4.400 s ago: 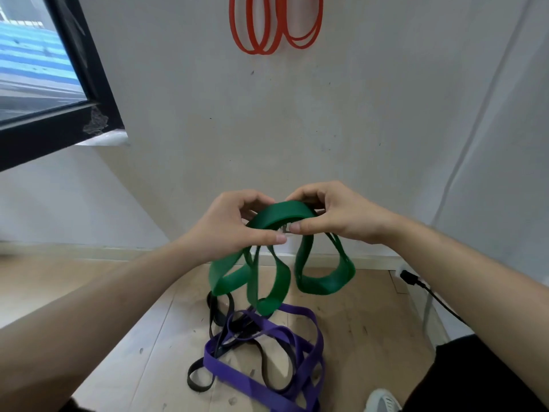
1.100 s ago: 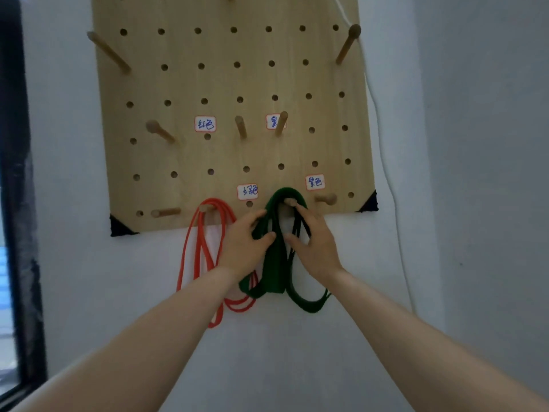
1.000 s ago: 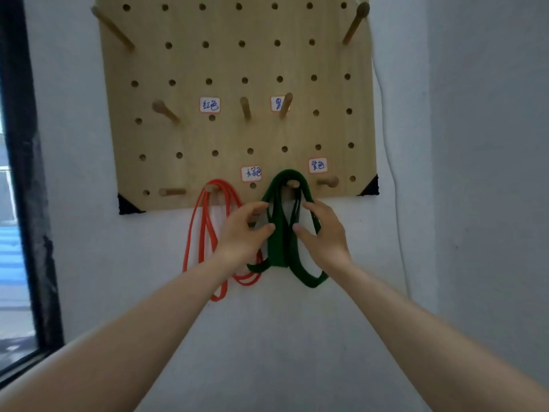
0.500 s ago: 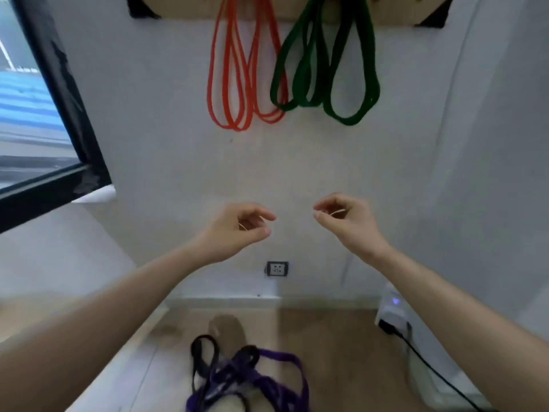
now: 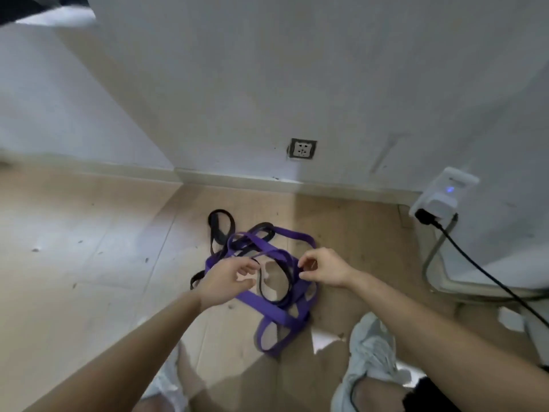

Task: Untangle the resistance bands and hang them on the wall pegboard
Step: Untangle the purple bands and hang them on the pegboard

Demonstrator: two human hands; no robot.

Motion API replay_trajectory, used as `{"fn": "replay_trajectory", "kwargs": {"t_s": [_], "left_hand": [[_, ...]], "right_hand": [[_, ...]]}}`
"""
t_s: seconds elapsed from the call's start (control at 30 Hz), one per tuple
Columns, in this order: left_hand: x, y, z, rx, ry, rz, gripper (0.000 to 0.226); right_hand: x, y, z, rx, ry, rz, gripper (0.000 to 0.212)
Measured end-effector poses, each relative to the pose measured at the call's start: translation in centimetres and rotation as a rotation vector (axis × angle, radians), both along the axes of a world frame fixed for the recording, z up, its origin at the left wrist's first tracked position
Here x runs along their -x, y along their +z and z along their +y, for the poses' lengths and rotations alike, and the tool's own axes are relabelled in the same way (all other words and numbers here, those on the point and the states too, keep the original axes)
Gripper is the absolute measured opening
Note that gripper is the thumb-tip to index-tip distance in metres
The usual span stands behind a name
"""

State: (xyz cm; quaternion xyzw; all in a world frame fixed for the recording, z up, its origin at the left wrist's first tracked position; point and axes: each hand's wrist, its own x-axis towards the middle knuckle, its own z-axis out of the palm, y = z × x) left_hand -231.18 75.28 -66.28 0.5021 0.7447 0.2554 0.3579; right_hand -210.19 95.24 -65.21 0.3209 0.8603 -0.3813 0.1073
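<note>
Left hand (image 5: 228, 281) spread and right hand (image 5: 323, 267) curled, grip unclear, hover over the limp, stretchy purple band (image 5: 267, 310) tangled with the black band (image 5: 218, 230), probably best lifted by a free loop.

Head view, steeply down, floorward

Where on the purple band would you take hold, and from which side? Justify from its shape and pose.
Probably the near loop of the purple band, by the shoes, coming from above on the person's side. It lies flat on the floor and pokes clear of the tangle there, while the black band threads through its middle and far parts.
</note>
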Motion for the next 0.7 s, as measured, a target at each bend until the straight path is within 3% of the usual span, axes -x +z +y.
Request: {"fn": "replay_trajectory", "kwargs": {"t_s": [0.17, 0.33, 0.4, 0.53, 0.6, 0.7], "left_hand": [[-2.8, -8.1, -2.1, 0.179, -0.081, 0.099, 0.043], [-4.8, -12.3, -2.3, 0.278, -0.139, 0.155, 0.066], [-5.6, -12.9, -2.2, 0.296, -0.216, 0.187, 0.073], [-6.2, -13.2, -2.0, 0.296, -0.316, 0.395, 0.070], [-6.0, -12.8, -1.7, 0.239, -0.288, 0.401, 0.059], [-5.5, -10.7, -0.6, 0.100, -0.238, 0.391, 0.052]], "right_hand": [[-1.4, -9.0, -4.8, 0.082, 0.068, -0.186, 0.045], [-3.7, -13.7, -7.9, -0.037, 0.178, -0.318, 0.042], [-3.8, -13.7, -8.0, -0.064, 0.221, -0.335, 0.027], [-3.4, -10.6, -6.5, 0.072, 0.210, -0.237, 0.004], [-3.1, -7.8, -5.0, 0.156, 0.166, -0.208, 0.002], [-2.1, -3.0, -2.9, 0.197, 0.157, -0.187, 0.020]]}}
